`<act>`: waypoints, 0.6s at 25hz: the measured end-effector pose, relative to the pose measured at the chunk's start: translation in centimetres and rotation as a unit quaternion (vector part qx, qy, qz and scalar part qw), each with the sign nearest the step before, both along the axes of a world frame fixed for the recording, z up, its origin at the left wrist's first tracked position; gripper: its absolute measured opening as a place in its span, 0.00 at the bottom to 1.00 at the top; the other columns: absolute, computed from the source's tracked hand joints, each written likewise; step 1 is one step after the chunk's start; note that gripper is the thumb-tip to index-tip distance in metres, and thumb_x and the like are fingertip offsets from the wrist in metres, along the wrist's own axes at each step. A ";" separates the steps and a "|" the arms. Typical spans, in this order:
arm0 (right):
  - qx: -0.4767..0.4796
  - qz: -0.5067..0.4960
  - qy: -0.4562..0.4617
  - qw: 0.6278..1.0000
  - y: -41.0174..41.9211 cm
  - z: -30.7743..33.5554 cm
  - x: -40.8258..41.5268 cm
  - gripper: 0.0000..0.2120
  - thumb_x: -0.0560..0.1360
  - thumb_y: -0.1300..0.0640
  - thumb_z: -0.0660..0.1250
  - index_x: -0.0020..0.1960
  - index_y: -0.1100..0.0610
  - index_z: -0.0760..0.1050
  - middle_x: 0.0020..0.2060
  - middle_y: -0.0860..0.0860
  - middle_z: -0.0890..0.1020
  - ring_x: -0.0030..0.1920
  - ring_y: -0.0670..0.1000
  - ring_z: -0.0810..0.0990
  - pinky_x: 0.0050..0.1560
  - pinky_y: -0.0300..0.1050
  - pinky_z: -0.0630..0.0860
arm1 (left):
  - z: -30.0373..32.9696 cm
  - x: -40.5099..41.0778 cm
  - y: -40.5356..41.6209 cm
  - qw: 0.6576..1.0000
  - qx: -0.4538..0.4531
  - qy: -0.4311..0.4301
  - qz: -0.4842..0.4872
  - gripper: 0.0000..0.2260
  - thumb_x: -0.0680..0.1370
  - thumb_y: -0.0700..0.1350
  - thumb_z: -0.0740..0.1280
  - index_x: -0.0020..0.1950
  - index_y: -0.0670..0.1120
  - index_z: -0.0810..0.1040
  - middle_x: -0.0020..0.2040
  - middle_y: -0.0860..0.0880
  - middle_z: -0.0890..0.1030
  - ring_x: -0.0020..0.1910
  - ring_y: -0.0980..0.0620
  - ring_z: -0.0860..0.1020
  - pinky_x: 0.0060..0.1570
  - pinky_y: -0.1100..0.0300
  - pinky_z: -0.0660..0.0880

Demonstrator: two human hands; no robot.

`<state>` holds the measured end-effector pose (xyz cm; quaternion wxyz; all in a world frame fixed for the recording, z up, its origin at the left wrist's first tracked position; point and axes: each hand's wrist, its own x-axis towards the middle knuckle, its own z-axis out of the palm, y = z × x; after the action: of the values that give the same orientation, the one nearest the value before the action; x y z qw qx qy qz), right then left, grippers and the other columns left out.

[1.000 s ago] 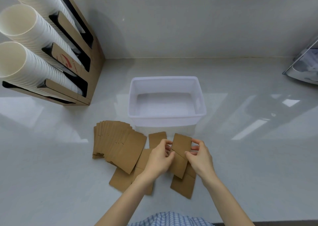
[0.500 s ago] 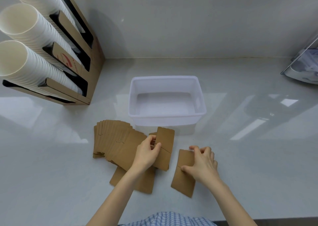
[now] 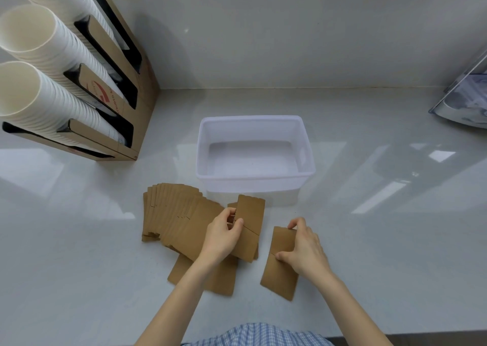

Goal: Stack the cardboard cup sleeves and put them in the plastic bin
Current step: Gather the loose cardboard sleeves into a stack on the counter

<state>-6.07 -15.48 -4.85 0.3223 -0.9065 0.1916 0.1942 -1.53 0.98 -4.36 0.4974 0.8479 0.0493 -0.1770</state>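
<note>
The left hand [image 3: 224, 236] pinches a small stack of cardboard cup sleeves [image 3: 249, 227] between thumb and fingers. The right hand [image 3: 303, 251] presses down on one loose sleeve [image 3: 280, 264] lying flat on the white counter [image 3: 369, 240], with its thumb at the near edge and its fingers at the far edge.

A second ago both hands were holding the stack together. Now the right hand has let go and moved over to the next sleeve, so the stack is growing one piece at a time.

More sleeves lie fanned out [image 3: 168, 211] to the left, and another one [image 3: 208, 277] sits under the left arm. The plastic bin [image 3: 254, 179] is just behind the stack (still empty inside). Nothing blocks the way to it. A cardboard rack of paper cups [image 3: 47, 82] stands far off to the left.
</note>
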 end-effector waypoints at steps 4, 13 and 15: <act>0.156 -0.052 -0.045 0.985 -0.5 0.6 0.5 0.14 0.73 0.63 0.63 0.53 0.48 0.68 0.53 0.53 0.75 0.48 0.53 0.75 0.47 0.44 0.74 | -0.1 -0.1 0.4 1.000 -0.006 0.015 0.004 0.14 0.78 0.44 0.59 0.63 0.43 0.71 0.54 0.47 0.77 0.50 0.52 0.74 0.48 0.61 0.71; 0.296 -0.122 -0.108 0.941 0.2 2.2 2.6 0.11 0.73 0.60 0.66 0.54 0.52 0.72 0.49 0.51 0.78 0.48 0.52 0.77 0.49 0.46 0.77 | 0.7 -1.1 0.4 0.991 -0.104 0.080 -0.041 0.09 0.79 0.42 0.56 0.53 0.45 0.74 0.48 0.48 0.81 0.47 0.53 0.77 0.51 0.58 0.73; 0.280 -0.123 -0.110 0.946 0.8 2.0 2.8 0.11 0.72 0.59 0.67 0.52 0.51 0.73 0.47 0.50 0.78 0.46 0.51 0.77 0.51 0.49 0.77 | 0.8 -1.2 0.4 0.988 -0.117 0.088 -0.046 0.08 0.79 0.43 0.56 0.51 0.47 0.74 0.44 0.50 0.80 0.43 0.56 0.77 0.44 0.64 0.73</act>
<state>-3.23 -14.63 -2.81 0.6035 -0.7648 0.2028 0.0985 -2.73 1.37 -3.56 0.5783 0.7664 0.0331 -0.2778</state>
